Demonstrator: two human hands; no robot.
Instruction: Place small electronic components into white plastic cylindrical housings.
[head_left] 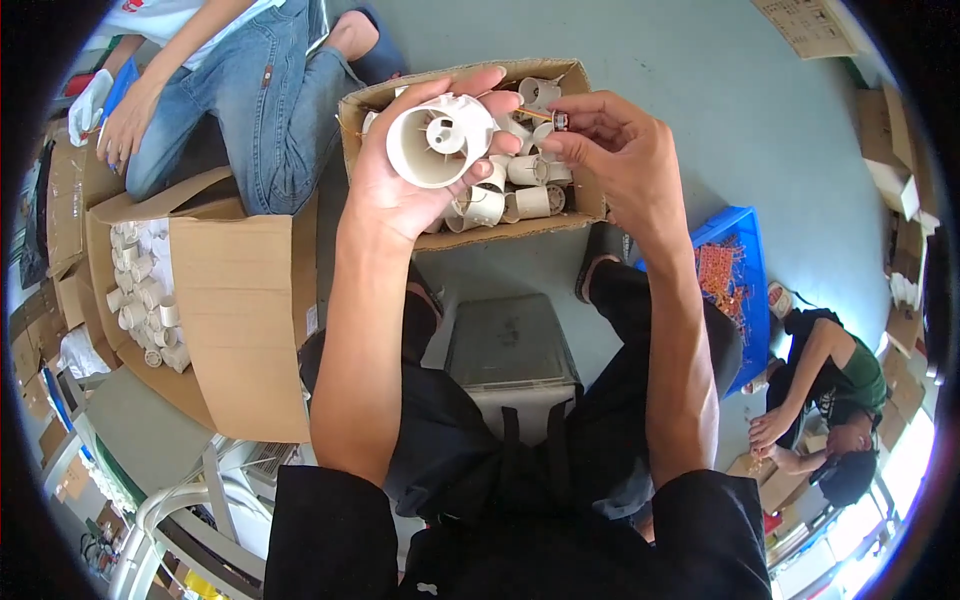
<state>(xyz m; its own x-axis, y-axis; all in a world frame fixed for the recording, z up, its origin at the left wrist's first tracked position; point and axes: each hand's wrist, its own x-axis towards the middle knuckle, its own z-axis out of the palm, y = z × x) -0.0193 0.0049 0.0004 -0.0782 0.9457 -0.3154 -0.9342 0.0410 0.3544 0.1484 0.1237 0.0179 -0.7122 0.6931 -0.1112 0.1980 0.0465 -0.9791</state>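
My left hand (415, 205) is wrapped round a white plastic cup-shaped housing (405, 150), its open end turned up. Inside the housing are a round central hub and thin ribs. To its right, my right hand (625, 150) pinches a small round metallic part (560, 121) between thumb and fingers. A thin orange wire runs from that part toward the housing; where it ends is hard to make out. Both hands are above an open cardboard box (470, 239) holding several similar white housings (528, 204).
At left, a larger cardboard box (240, 300) holds more white pieces. A blue crate (757, 290) of small orange-red parts stands by my right leg. A grey lidded box (510, 340) sits between my legs. A person in jeans (270, 110) sits upper left, another person (850, 370) lower right.
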